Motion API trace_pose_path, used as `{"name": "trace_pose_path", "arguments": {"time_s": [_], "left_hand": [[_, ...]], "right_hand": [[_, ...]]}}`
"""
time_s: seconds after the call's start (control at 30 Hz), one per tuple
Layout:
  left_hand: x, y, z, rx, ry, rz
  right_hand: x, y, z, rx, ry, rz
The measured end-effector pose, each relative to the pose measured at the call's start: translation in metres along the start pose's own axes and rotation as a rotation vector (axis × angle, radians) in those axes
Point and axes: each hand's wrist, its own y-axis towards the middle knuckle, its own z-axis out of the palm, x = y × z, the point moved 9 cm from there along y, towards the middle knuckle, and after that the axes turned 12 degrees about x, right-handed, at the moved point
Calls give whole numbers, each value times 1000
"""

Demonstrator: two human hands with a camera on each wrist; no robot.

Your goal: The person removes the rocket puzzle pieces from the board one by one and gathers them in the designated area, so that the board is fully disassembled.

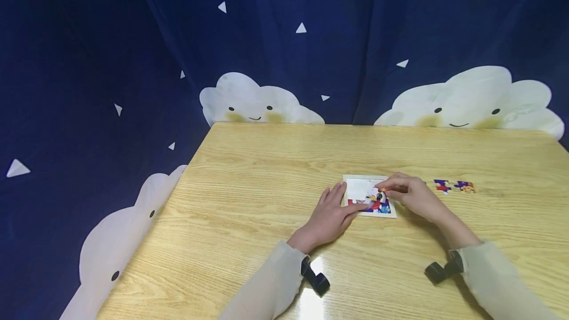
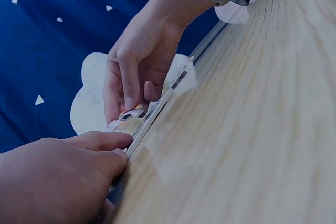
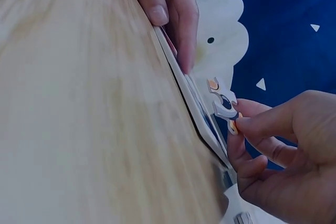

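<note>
A small white-edged puzzle tray [image 1: 364,177] lies on the table. Colourful jigsaw pieces [image 1: 383,208] fill its lower part, while the upper left shows bare white. My left hand [image 1: 331,214] rests on the tray's left side, fingers fairly straight, with the thumb reaching over the lower pieces. Between thumb and fingertips my right hand [image 1: 415,196] pinches a white jigsaw piece [image 3: 224,106] with orange and dark patches. In the right wrist view that piece is tilted and held close over the tray, with its knobs pointing away from the fingers.
Loose jigsaw pieces, one purple and red [image 1: 441,186] and others purple and orange [image 1: 464,186], lie right of the tray, partly behind the right hand. The wooden table [image 1: 249,186] ends at a dark blue curtain [image 1: 266,38] with clouds. Black straps [image 1: 315,276] sit on both wrists.
</note>
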Motion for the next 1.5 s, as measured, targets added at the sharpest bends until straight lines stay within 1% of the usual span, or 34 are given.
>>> {"name": "trace_pose_path", "arguments": {"time_s": [0.23,0.33,0.43,0.53,0.63,0.9,1.07,1.23,1.37,1.43,1.5], "left_hand": [[0,0,0,3,-2,-1],[0,0,0,7,-2,-1],[0,0,0,5,-5,0],[1,0,0,0,-11,1],[1,-1,0,-1,-17,1],[0,-1,-1,0,-18,10],[0,-1,-1,-4,-26,13],[-1,-2,-1,-13,-20,19],[0,-2,-1,-16,-18,18],[0,-2,-1,-16,-22,17],[0,-2,-2,-16,-22,15]], "right_hand": [[-7,-7,-8,-11,-3,-6],[-11,-10,-11,-4,-24,4],[-16,-14,-13,11,-22,25],[-20,-18,-15,25,10,43],[-24,-21,-17,30,18,59],[-32,-30,-25,25,-8,67],[-36,-37,-30,15,-49,88],[-40,-45,-36,-14,-104,94],[-45,-51,-41,-30,-121,97],[-48,-54,-44,-36,-115,87],[-51,-57,-47,-49,-103,59]]}}
